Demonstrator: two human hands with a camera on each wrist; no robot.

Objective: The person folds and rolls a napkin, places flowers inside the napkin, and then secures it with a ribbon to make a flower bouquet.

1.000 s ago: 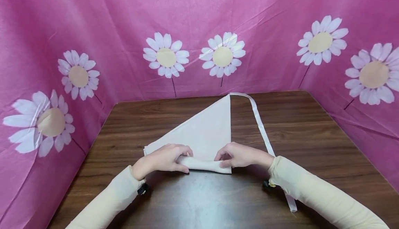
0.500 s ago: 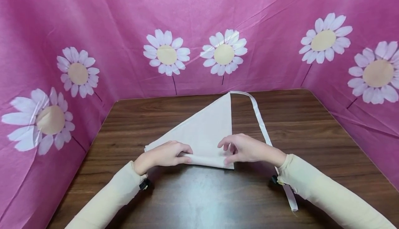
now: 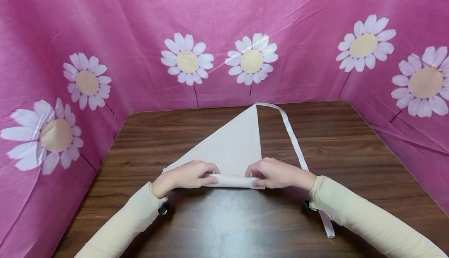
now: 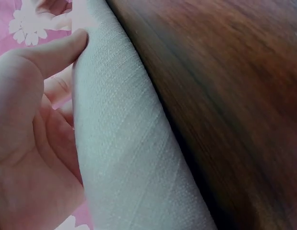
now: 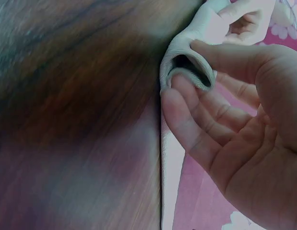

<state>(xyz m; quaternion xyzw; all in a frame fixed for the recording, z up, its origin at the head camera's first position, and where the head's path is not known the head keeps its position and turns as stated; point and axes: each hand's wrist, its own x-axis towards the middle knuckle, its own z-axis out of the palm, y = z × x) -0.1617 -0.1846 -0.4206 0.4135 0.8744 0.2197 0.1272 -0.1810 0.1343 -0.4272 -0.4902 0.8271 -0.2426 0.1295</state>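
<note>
An off-white woven cloth (image 3: 231,145), folded into a triangle, lies on the table with its point away from me. Its near edge is turned over into a roll (image 3: 233,181). My left hand (image 3: 191,174) grips the left part of this roll, thumb in front and fingers behind; the left wrist view shows the thumb on the roll's surface (image 4: 124,129). At the roll's right end, my right hand (image 3: 273,173) pinches the fabric. The right wrist view looks into the hollow end of the roll (image 5: 186,57), with thumb and fingertips around it.
From the cloth's far point a narrow white fabric tie (image 3: 292,135) curves right and passes under the right forearm to a frayed end. The brown wood-grain table (image 3: 350,149) is enclosed by pink daisy-print curtains (image 3: 217,8) at the back and sides.
My right hand loosened its fingers and lifted slightly half a second ago, then came back down onto the roll's end. The rolled edge now looks rounder, and the cloth's far point has shifted slightly left.
</note>
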